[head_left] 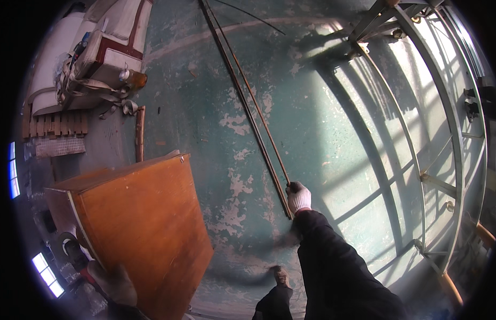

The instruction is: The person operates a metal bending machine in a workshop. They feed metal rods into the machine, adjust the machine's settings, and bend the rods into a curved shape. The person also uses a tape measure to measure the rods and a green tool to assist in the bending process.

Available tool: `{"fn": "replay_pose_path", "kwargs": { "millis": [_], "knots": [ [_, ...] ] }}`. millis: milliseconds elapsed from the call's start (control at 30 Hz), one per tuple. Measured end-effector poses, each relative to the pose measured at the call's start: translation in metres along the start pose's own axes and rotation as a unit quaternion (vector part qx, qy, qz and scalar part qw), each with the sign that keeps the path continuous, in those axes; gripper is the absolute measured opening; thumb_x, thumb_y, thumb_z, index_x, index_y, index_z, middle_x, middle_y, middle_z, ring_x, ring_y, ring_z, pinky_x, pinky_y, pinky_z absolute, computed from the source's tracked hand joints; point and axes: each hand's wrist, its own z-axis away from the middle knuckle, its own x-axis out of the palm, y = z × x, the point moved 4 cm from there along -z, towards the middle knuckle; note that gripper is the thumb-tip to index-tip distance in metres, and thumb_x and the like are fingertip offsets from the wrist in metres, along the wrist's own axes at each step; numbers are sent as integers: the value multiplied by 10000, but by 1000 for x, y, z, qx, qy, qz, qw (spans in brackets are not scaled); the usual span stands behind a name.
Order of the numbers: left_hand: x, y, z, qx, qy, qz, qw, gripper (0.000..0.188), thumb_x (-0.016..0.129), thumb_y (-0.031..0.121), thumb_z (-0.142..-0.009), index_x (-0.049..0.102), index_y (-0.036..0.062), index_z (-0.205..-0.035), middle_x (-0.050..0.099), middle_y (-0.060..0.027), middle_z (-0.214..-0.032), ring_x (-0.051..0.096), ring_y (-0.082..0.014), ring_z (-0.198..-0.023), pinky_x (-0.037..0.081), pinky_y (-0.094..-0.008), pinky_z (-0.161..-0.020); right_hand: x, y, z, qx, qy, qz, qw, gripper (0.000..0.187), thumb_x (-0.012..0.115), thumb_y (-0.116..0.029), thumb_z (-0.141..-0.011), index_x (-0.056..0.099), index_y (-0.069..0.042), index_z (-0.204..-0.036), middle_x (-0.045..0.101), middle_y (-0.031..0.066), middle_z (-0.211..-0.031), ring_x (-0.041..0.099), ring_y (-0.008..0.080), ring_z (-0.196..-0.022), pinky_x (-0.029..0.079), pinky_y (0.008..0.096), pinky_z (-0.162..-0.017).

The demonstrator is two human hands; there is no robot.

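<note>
My right hand (298,197), in a white knit glove with dark fingertips, is closed on the near end of a long thin brown rod (261,116). The rod runs away from me toward the top of the view. Close beside it on its left lies a second, darker long bar (242,101), which seems made of more than one strip. My left hand (117,282) is low at the left, against the near side of an orange-brown wooden box (144,224). That hand is gloved, dim and smeared, so its fingers cannot be made out.
At the right stands a pale metal frame (455,128) with long curved-looking rails, casting shadows. A white and red padded seat (112,53) with straps is at the far left, near a wooden pallet (56,125). Another thin rod (253,16) lies on the worn green floor (205,117).
</note>
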Motion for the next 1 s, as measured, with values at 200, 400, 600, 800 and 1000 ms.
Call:
{"fn": "replay_pose_path", "kwargs": {
  "millis": [200, 400, 600, 800, 1000],
  "knots": [
    [-17, 41, 7, 181, 56, -159, 969, 505, 821, 108, -899, 559, -57, -1298, 589, -285, -1308, 620, -510, -1247, 517, -549, -1107, -203, -38, 166, -6, 52, 21, 998, 463, 701, -443, -1104, 829, -3, -1173, 820, 274, -1031, 808, 448, -1015, 617, 485, -909],
    [-30, 61, 27, 137, 51, -245, 958, 640, 878, 302, -884, 569, -14, -1348, 625, -232, -1285, 662, -455, -1222, 570, -548, -1043, -394, 49, 473, 120, 58, 108, 985, 495, 731, -508, -1069, 862, -38, -1155, 832, 259, -1048, 815, 429, -1049, 625, 513, -927],
    [45, 137, 209, 203, -363, 153, 896, 671, 837, 510, -1057, 717, -59, -1391, 773, -184, -1290, 754, -344, -1112, 630, -473, -946, -500, 150, 778, 194, 74, 152, 966, 596, 644, -707, -1073, 873, -169, -1188, 839, 193, -986, 809, 437, -993, 635, 538, -900],
    [-4, 284, 533, -133, -848, 455, 238, 540, 515, 476, -1173, 781, 40, -1344, 790, -186, -1399, 697, -424, -1318, 489, -655, -1183, -564, 234, 929, 102, 176, 150, 968, 580, 651, -733, -1059, 861, -195, -1108, 826, 142, -919, 805, 423, -889, 634, 554, -784],
    [-147, 440, 683, -43, -680, 585, 440, 276, 618, 204, -1145, 806, 4, -1172, 832, -170, -1155, 779, -321, -1008, 674, -491, -936, -685, 396, 1015, -40, 329, 175, 927, 331, 776, -467, -1039, 763, -145, -967, 759, 120, -866, 776, 381, -882, 597, 540, -772]
  ]
}}
